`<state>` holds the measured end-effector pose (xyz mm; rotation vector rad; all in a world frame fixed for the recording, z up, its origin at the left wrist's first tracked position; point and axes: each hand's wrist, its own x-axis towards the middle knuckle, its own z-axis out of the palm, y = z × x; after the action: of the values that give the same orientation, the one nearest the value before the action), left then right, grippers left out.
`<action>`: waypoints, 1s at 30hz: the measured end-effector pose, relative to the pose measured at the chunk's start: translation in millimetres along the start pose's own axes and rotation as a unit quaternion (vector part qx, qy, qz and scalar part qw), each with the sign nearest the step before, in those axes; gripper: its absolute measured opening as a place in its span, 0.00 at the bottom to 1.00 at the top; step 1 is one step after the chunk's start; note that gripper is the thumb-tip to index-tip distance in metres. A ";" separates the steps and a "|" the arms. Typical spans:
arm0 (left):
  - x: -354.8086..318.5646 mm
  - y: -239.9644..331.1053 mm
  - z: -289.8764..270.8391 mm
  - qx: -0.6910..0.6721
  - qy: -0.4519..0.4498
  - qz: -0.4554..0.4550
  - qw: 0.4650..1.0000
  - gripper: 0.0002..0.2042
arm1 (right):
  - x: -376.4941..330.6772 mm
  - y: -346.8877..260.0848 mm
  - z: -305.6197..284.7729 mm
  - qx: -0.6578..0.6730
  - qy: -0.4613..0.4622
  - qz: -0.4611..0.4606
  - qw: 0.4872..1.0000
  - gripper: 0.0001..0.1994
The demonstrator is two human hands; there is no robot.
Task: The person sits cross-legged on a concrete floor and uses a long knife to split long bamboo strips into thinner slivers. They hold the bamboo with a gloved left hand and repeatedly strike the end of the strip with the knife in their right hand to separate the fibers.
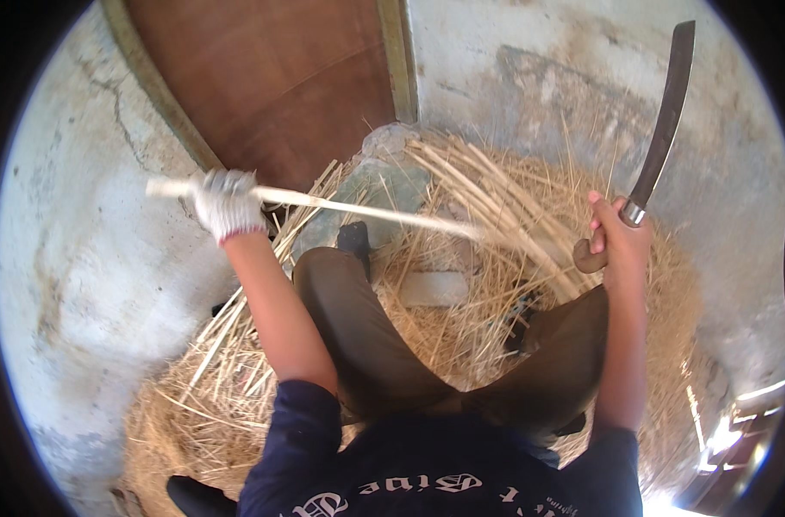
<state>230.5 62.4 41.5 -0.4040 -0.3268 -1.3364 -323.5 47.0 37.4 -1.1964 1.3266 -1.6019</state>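
My left hand (pixel 228 205), in a white knitted glove, is closed round a pale bamboo strip (pixel 358 209) near its left end. The strip stretches to the right across the space above my knees, and its far end is blurred over the straw. My bare right hand (pixel 621 237) grips the curved wooden handle of a machete (pixel 664 125). Its long dark blade points up and away, tilted slightly right, apart from the strip.
Below lies a heap of straw-like shavings (pixel 228 379), with several long bamboo strips (pixel 496 198) piled at the back right. A pale block (pixel 434 289) sits between my legs. Stained walls (pixel 582 86) and a brown door (pixel 280 77) stand close around.
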 end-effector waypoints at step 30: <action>134.3 -260.0 18.1 0.875 0.042 0.052 0.480 0.34 | -12.6 34.7 125.1 -0.039 -0.217 0.027 0.975 0.10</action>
<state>3.6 -92.9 143.1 1.3861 -1.3332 -0.3105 -201.6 13.5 5.6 -1.4456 1.1304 -1.1693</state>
